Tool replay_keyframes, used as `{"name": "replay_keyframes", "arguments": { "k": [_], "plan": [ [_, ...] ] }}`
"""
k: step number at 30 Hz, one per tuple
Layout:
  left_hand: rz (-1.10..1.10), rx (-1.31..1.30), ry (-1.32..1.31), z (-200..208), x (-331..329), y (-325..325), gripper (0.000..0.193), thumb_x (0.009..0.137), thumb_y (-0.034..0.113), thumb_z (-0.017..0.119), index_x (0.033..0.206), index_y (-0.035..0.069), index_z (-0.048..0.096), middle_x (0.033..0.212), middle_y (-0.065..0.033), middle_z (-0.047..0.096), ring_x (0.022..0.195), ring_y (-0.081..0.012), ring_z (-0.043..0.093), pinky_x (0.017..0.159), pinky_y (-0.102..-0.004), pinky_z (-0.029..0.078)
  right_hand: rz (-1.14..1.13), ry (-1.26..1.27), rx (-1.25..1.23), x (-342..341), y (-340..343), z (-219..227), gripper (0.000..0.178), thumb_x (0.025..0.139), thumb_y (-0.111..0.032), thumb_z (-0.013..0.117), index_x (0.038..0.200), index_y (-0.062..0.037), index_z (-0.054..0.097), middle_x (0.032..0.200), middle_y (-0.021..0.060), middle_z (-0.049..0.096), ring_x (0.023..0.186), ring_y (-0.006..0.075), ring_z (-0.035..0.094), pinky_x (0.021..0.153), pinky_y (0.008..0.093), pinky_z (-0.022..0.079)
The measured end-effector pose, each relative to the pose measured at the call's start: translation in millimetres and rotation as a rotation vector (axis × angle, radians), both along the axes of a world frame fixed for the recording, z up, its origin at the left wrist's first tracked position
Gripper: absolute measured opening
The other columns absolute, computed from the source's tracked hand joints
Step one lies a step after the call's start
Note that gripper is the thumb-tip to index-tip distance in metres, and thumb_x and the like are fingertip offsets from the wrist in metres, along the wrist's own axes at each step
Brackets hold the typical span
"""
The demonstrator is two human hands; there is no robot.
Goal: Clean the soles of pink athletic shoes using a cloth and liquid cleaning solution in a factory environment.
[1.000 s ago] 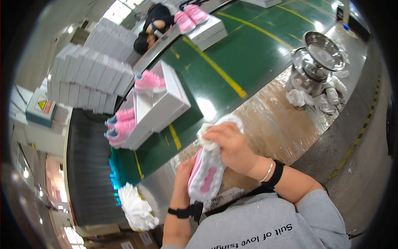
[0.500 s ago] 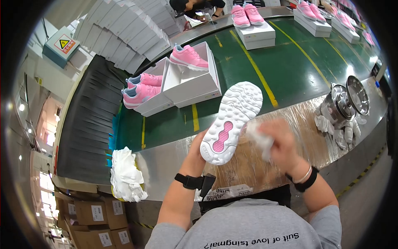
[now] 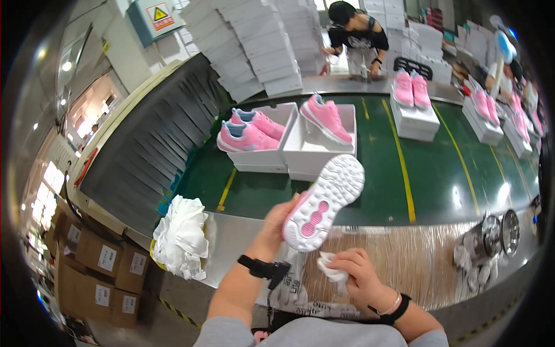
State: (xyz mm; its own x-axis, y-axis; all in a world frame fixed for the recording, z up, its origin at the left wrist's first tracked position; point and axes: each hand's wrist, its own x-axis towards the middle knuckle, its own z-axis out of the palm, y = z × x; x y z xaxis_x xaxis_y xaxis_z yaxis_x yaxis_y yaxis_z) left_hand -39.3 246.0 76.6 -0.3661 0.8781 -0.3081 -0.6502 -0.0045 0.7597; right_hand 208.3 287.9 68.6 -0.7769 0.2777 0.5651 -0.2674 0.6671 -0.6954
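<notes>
From where I stand, the nearest element is the person's right hand (image 3: 363, 276), on the near side of the green belt (image 3: 376, 191); its fingertips pinch a crumpled white wipe (image 3: 332, 267). Parallel to the belt's near edge lies a film-wrapped brown board (image 3: 422, 257); a white cloth heap (image 3: 182, 237) sits at the belt's near left corner. The left hand (image 3: 278, 222) grips a pink shoe (image 3: 326, 199) at the belt's near edge, fingers closed around its side (those behind the shoe are hidden), white sole facing the person. Wipe and heel are near each other. On the belt stand two open white boxes (image 3: 312, 164), one containing a pink pair (image 3: 248, 136), the other a tilted single shoe (image 3: 327, 119). Farther right along the belt, another pair (image 3: 411, 91) rests on a closed box (image 3: 413, 124). Beyond the belt is a co-worker (image 3: 365, 39).
</notes>
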Motion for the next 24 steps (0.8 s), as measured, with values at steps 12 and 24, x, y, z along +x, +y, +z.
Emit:
{"name": "replay_keyframes", "arguments": {
  "k": [12,24],
  "plan": [
    [0.279,-0.103,2.254,127,-163,73,0.022,0.066,0.007,0.069,0.088,0.006,0.066,0.081,-0.0091,0.062,0.085,-0.0285,0.057,0.078,-0.0383,0.043,-0.554,-0.040,-0.364,16,69,-38,0.044,0.067,0.016,0.040,0.101,-0.0021,0.060,0.102,0.0130,0.057,0.096,0.0276,0.051,0.085,0.0316,0.041],
    [-0.529,-0.444,2.267,123,-158,274,0.019,0.065,0.012,0.062,0.082,0.006,0.069,0.084,-0.0170,0.066,0.080,-0.0334,0.063,0.072,-0.0380,0.050,-0.828,-0.092,-0.393,64,107,-58,0.040,0.068,0.013,0.040,0.101,-0.0001,0.058,0.101,0.0128,0.055,0.094,0.0225,0.053,0.087,0.0303,0.042]
  ]
}}
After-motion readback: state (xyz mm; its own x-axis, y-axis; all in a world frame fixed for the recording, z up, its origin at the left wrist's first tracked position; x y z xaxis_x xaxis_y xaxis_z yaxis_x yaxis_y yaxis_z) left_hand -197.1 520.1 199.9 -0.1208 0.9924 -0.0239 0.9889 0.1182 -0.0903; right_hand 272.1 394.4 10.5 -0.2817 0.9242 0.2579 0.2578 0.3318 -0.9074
